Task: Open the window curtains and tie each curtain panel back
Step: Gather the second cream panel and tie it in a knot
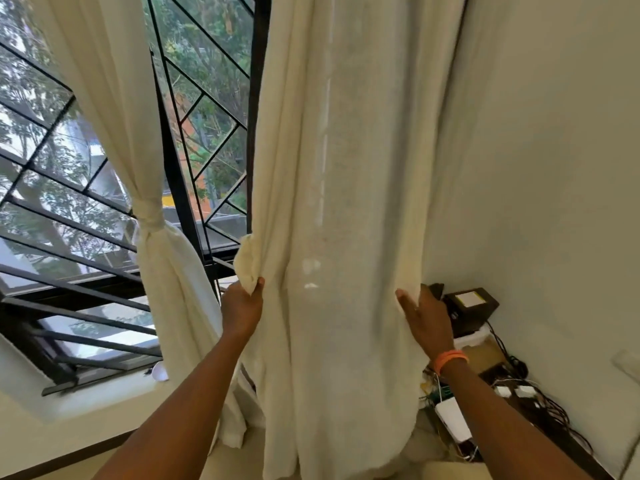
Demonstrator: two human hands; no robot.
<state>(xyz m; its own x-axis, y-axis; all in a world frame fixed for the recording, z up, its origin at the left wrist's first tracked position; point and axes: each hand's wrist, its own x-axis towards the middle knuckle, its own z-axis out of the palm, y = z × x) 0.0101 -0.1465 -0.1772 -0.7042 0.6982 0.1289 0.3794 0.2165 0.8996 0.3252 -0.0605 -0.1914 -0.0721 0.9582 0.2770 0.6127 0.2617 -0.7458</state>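
A cream curtain panel [346, 209] hangs loose in the middle of the view. My left hand [242, 308] grips its left edge, with a bunch of fabric gathered above the thumb. My right hand [427, 318], with an orange band on the wrist, holds the panel's right edge, thumb on the front and fingers behind the cloth. A second cream panel [114, 109] at the left is gathered and bound at its waist by a cloth tie [149, 211], its lower part flaring out below the knot.
A black-framed window with diagonal bars [204, 109] shows trees outside. At the lower right, a black box [469, 306], a white device [452, 420] and tangled cables [540, 403] sit along the wall. A pale wall [554, 168] fills the right side.
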